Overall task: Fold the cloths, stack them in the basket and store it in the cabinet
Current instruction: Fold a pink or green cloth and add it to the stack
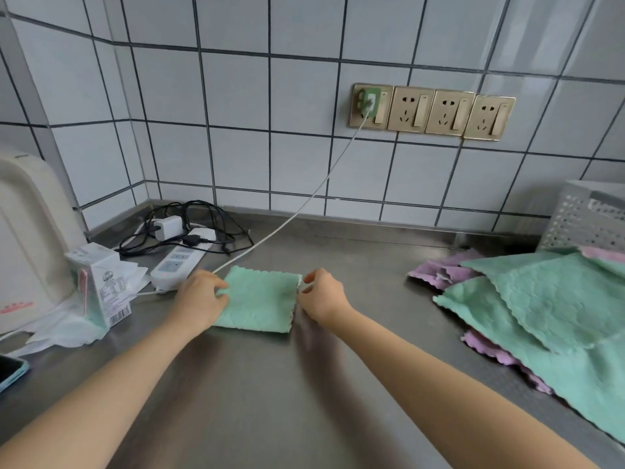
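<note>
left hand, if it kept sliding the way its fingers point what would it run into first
The left hand points right across the folded green cloth, so it would probably meet the right hand at the cloth's far edge first; depth is hard to judge.

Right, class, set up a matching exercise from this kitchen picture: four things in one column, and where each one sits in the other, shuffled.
Things:
1. folded green cloth
2. basket
3. power strip
4. phone

Places:
A. far right, against the tiled wall
B. left edge of the counter, nearest the camera
C. between the left hand and right hand
D. beside the tangle of black cables

Pairs: 1-C, 2-A, 3-D, 4-B
</note>
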